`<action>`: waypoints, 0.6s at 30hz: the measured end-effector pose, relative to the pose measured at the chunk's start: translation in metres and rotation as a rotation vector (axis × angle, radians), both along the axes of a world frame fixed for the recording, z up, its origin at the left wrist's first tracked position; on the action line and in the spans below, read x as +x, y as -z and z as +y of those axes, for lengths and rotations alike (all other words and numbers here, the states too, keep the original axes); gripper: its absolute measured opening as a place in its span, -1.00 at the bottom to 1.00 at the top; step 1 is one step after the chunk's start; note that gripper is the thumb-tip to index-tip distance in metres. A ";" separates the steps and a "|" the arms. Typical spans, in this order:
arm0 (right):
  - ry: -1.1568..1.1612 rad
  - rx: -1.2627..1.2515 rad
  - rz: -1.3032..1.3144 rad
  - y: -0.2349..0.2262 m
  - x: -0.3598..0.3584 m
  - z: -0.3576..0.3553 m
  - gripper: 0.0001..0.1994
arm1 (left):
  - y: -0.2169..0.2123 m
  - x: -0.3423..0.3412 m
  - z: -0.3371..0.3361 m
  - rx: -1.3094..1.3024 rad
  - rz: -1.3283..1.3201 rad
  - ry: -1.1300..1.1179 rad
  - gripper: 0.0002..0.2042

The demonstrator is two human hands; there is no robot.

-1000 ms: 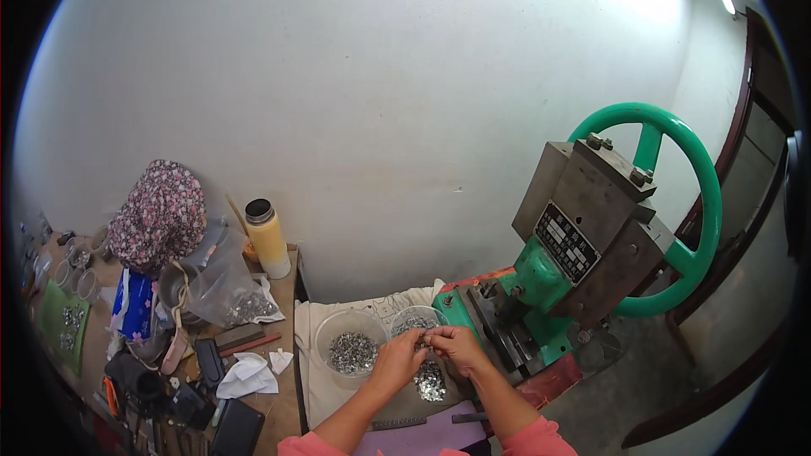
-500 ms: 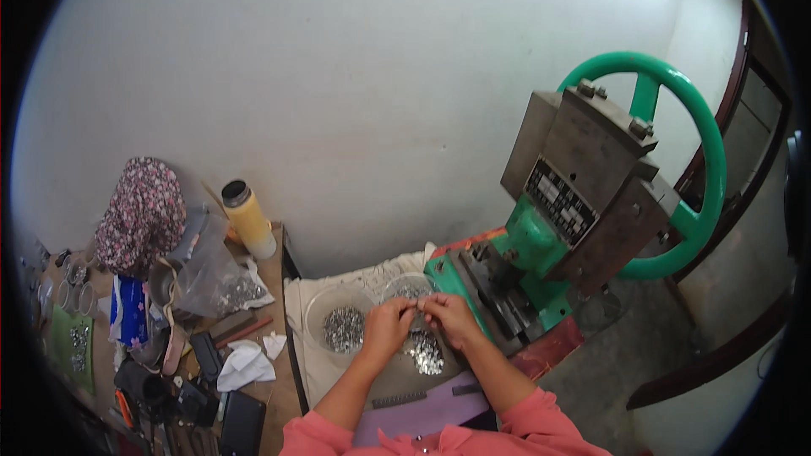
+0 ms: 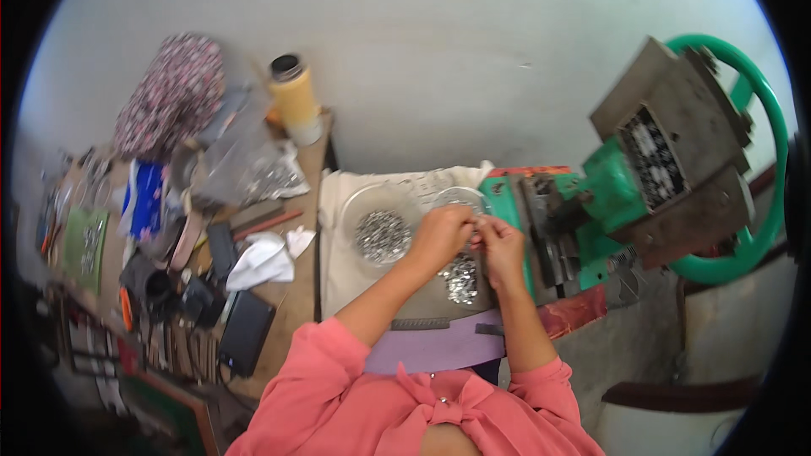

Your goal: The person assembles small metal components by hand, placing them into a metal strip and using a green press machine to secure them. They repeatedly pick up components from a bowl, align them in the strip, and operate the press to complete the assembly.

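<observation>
My left hand and my right hand meet at the fingertips, both pinched closed, over the cloth-covered work surface. Whatever sits between the fingers is too small to make out. A clear round tub with many small silvery metal pieces stands to the left of my left hand. Partly hidden behind my hands is a second clear tub, also with metal bits. Just below my fingers lies a loose heap of shiny flat metal pieces.
A green hand press with a large green wheel rises on the right. At left, a cluttered wooden table carries a yellow bottle, plastic bags, white cloth and a black case. A purple sheet lies before me.
The view has tilted down and shifted left, so everything sits higher and farther right. My hands remain together at the fingertips over the tubs and heap.
</observation>
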State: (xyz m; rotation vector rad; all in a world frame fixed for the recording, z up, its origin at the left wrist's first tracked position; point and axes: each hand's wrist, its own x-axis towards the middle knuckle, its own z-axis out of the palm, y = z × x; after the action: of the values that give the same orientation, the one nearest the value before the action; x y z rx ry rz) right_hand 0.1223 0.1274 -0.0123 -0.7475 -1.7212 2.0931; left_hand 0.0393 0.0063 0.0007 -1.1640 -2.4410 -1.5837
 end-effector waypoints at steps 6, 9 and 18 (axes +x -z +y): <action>-0.050 0.036 0.026 0.009 0.005 -0.002 -0.74 | 0.007 0.002 0.001 0.044 -0.012 -0.017 -0.89; -0.055 0.049 0.035 0.001 0.005 -0.006 -0.71 | 0.003 0.003 0.001 0.079 -0.112 -0.016 -0.89; -0.031 -0.220 0.101 0.000 0.000 0.009 -0.77 | 0.003 -0.003 0.002 0.296 -0.589 0.109 -0.88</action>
State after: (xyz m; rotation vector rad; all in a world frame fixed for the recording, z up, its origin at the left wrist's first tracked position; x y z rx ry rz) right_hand 0.1226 0.1363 -0.0121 -0.6650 -1.4747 2.3257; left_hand 0.0359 0.0082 -0.0023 -0.8858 -2.3189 -2.5138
